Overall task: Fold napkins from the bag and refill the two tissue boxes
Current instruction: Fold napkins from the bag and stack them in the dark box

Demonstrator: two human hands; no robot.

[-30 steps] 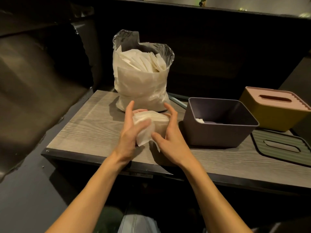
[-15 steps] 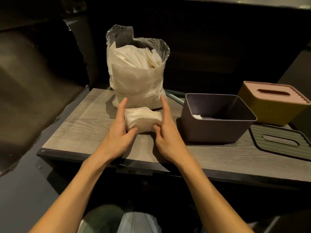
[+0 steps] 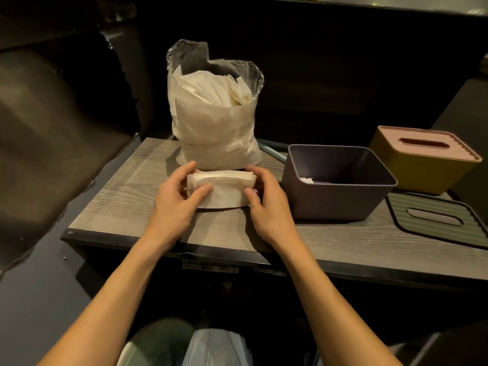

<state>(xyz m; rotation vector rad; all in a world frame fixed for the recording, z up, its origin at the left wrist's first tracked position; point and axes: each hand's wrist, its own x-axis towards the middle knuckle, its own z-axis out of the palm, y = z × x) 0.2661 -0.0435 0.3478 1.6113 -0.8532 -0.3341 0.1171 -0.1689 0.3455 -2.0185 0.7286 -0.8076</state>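
A folded stack of white napkins (image 3: 223, 187) rests on the wooden table (image 3: 126, 207), gripped at its left end by my left hand (image 3: 175, 204) and at its right end by my right hand (image 3: 266, 204). Right behind the stack stands a clear plastic bag (image 3: 214, 120) packed with white napkins. To the right sits an open purple tissue box (image 3: 335, 180) with a scrap of white napkin in its bottom. Its ridged green lid (image 3: 435, 220) lies flat at the far right. Behind that stands a yellow tissue box with a pink slotted lid (image 3: 425, 159), shut.
A dark padded seat (image 3: 52, 128) fills the left side beside the table. A dark wall runs behind the table. My knees in light jeans (image 3: 214, 350) show below the table's front edge.
The napkin bundle went from loosely bunched and lifted between my hands to a flat, squared stack pressed down on the table. Both hands now clasp its ends.
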